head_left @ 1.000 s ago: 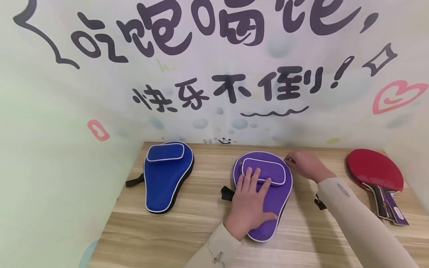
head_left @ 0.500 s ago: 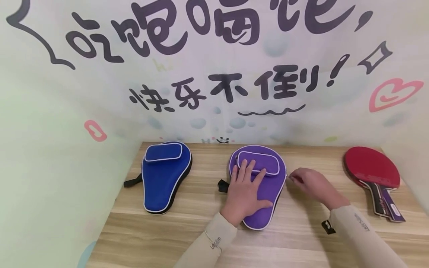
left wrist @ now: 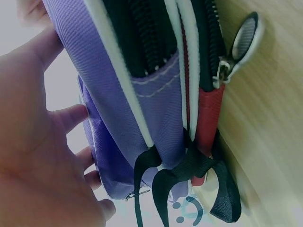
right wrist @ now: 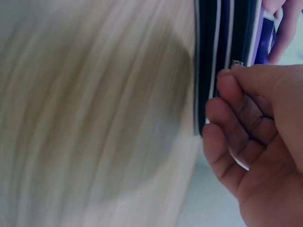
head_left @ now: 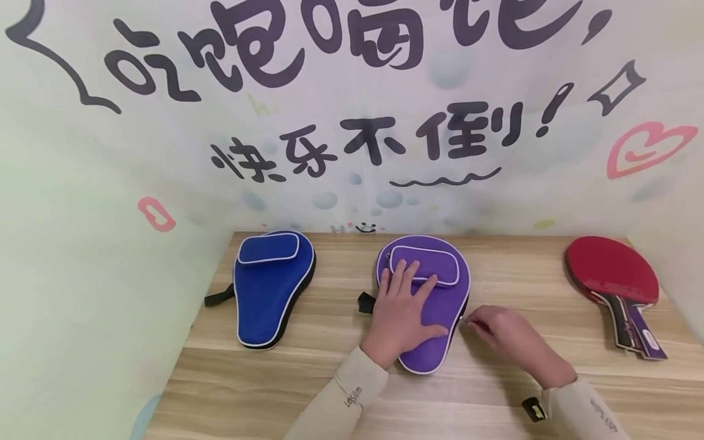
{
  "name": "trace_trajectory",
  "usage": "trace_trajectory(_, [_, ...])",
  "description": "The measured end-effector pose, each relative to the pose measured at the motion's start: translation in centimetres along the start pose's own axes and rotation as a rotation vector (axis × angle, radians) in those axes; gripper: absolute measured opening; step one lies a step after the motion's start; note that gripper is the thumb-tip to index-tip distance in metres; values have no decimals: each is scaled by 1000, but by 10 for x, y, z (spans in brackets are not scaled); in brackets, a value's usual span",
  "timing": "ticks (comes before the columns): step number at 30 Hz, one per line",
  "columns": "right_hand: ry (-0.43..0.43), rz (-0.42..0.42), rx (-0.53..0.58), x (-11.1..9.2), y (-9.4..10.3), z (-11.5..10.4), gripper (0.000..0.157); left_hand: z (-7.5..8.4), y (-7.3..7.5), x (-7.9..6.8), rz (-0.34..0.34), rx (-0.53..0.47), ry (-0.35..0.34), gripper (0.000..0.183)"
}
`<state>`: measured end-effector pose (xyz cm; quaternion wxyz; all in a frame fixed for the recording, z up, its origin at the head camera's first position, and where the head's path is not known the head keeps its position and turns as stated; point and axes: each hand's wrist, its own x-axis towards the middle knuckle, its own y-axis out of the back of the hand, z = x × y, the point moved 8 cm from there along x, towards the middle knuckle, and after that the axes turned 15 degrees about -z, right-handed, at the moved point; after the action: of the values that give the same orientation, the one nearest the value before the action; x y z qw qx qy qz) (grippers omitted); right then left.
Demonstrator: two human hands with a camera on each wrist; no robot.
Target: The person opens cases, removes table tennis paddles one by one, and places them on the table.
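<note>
A purple table tennis bat case with white piping lies on the wooden table, its small zipped pocket at the far end. My left hand rests spread over its top. At the case's right side, my right hand pinches the zipper pull between thumb and index finger. The metal slider shows just above the fingertips in the right wrist view. On the opposite side, the left wrist view shows a black strap, plus a red section with another zipper pull below the purple one.
To the left lies a blue bat case with a black strap. Two stacked table tennis bats, the upper one red, lie at the far right. A printed wall sheet rises behind the table.
My right hand has moved the zipper pull nearer along the case's right edge, from the far end toward the narrow end. The case slid slightly away, with my left hand still on it.
</note>
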<state>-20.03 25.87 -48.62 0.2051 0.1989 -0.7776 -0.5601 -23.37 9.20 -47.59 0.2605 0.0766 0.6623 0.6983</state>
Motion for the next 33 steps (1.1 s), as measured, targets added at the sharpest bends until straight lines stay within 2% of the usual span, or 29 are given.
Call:
trace_trajectory(4, [52,-47,21,-2,0,-17,14,0,0,0,0,-1,0,96])
trace_trajectory(12, [104,-212,89,-10,-7,-51,10,-1,2,4,13,3,-18,94])
trace_trajectory(19, [106,-295,102,-14,-20,-83,8,-11,9,8,32,101,-48,98])
trace_trajectory(26, [30,-239,96,-14,-31,-111,13,-16,8,9,68,25,-88,101])
trace_trajectory(30, [-70,-170,146,-13,-39,-123,12,-17,8,9,78,15,-91,99])
trace_trajectory(33, [-152,-84,123,-9,-45,-134,16,-16,10,7,102,29,-94,99])
